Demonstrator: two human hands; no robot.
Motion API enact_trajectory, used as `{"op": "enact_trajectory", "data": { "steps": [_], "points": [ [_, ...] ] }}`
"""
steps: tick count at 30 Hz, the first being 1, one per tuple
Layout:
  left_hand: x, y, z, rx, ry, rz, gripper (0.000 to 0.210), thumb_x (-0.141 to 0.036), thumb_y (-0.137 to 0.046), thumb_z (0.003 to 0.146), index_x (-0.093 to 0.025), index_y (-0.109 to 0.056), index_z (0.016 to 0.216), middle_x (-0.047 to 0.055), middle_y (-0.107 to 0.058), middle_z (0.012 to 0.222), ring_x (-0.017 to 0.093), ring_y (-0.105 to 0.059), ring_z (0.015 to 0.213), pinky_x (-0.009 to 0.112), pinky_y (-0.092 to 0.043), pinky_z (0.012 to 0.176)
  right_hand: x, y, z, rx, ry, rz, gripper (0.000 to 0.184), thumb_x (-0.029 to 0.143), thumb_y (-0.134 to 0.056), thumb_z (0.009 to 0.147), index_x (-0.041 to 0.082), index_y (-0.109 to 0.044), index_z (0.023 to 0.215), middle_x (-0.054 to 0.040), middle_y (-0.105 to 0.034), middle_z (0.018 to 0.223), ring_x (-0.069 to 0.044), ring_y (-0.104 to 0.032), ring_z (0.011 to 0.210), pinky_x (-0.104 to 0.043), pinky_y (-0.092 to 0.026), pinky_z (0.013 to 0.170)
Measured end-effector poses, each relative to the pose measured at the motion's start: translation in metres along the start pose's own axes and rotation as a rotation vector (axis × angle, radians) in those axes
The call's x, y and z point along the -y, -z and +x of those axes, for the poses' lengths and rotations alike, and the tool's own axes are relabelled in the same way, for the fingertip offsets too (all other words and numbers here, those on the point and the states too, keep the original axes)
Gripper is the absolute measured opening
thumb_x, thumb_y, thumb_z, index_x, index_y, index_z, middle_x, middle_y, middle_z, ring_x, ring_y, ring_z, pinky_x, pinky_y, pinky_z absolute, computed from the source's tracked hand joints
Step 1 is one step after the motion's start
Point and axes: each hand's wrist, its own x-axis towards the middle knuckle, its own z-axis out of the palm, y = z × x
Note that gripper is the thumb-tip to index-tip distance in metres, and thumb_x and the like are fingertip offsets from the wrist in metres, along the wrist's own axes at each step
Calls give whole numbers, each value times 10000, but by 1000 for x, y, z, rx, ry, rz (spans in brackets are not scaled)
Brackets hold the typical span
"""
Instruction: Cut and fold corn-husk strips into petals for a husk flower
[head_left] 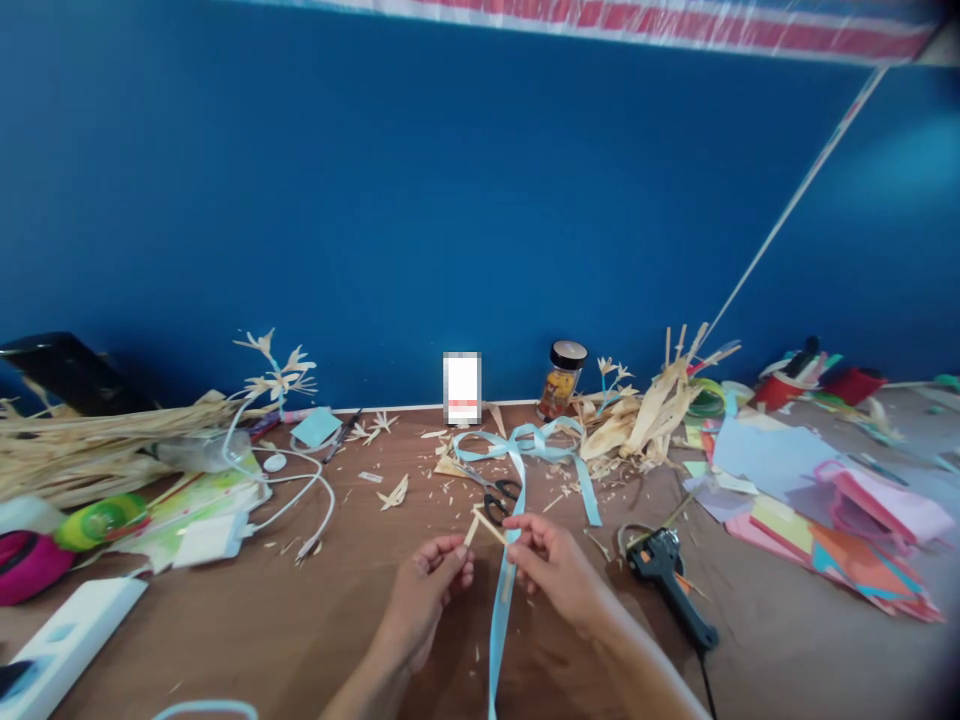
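A thin pale strip [491, 526], apparently dried corn husk, stands as an upside-down V between my hands. My left hand [429, 590] pinches its left end between thumb and fingers. Closed on its right leg is my right hand [556, 568], above a light blue ribbon [498, 640] that runs down the table. Whether the strip is one folded piece or two joined pieces, I cannot tell. Black-handled scissors [501, 495] lie just beyond my fingertips, partly under the ribbon. Small husk scraps [394, 493] are scattered around.
A black glue gun [667, 580] lies right of my right arm. Husk bundles [637, 420], a lidded jar [562, 380] and coloured paper [780, 470] stand or lie farther back. At left are a white power strip [79, 640], cables [322, 490] and more husks [112, 435].
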Motion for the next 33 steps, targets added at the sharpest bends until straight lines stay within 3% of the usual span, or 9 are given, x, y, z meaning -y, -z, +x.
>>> {"op": "enact_trajectory", "data": {
  "steps": [5,10,16,23,33],
  "points": [
    [5,3,-5,13,11,91,219,-297,-675,627,-115,-596,720,4,-603,615,65,-506,507,177,-409,503,-9,-18,2,108,-29,-74,303,320,-566,706,177,-538,972,11,-525,761,-82,-504,523,-173,-377,406],
    [6,7,-8,19,12,178,246,-337,-660,631,-108,-586,683,-2,-590,584,60,-484,482,169,-376,470,-5,-31,6,140,-5,-137,164,309,-539,725,151,-575,750,39,-497,553,-66,-437,456,-152,-305,387],
    [9,10,-7,-16,96,132,357,-485,-541,694,-133,-554,751,-7,-568,597,70,-478,481,190,-401,464,-2,-33,9,101,-42,-76,236,383,-561,702,147,-559,722,53,-470,493,-55,-376,390,-155,-275,358],
    [14,15,-1,158,2,404,366,-490,-512,707,-127,-532,671,-22,-518,548,67,-434,434,187,-356,421,-6,-33,10,184,-38,-38,232,380,-557,721,150,-535,708,53,-470,511,-51,-369,404,-149,-257,356],
    [4,16,-5,168,-101,582,368,-483,-452,741,-142,-539,633,-43,-449,519,81,-394,444,187,-312,424,-9,-32,13,227,29,-129,334,435,-466,790,145,-564,658,33,-494,556,-60,-385,452,-167,-293,435]
  ]
}}
